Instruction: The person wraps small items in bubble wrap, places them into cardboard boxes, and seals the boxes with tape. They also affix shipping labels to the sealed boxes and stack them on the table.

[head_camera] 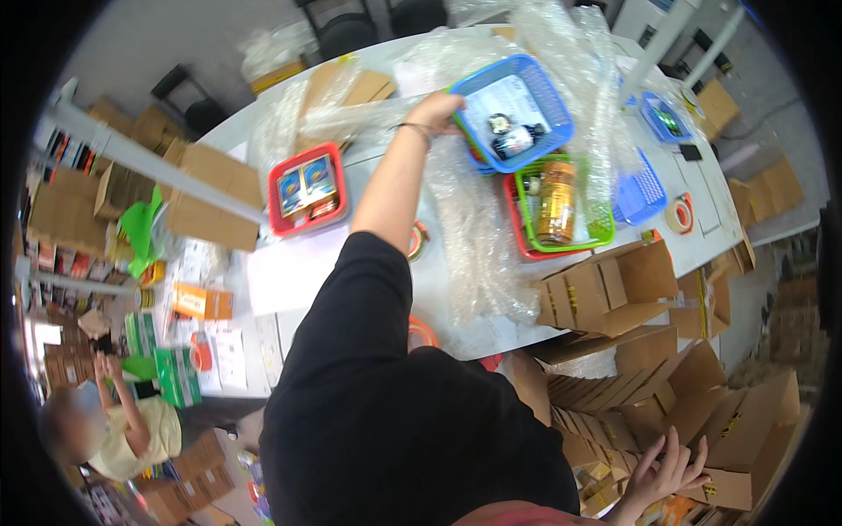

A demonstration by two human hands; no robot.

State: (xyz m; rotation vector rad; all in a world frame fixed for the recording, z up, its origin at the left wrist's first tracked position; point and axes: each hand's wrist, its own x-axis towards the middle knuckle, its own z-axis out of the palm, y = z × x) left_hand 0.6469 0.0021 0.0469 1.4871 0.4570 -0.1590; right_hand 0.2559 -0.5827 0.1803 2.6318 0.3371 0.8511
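Observation:
My left hand [434,113] grips the left rim of a blue plastic basket [558,108]. Inside it are a printed sheet [503,95], a small dark bottle [516,141] with a pale label and a small round item [498,123]. Green and blue edges show beneath this basket, so others seem stacked under it. Just below, a green basket [597,238] sits in a red one [526,246] and holds a large amber-coloured jar [556,204]. At the lower right, my right hand [661,470] has its fingers spread beside an open cardboard carton [714,486], holding nothing visible.
A red basket [275,227] with flat boxes stands left on the white table [289,276]. Bubble wrap [470,263] runs across the middle. Tape rolls [679,215] and a blue basket [638,191] lie right. Cartons [608,289] crowd the near edge; another person [135,427] is lower left.

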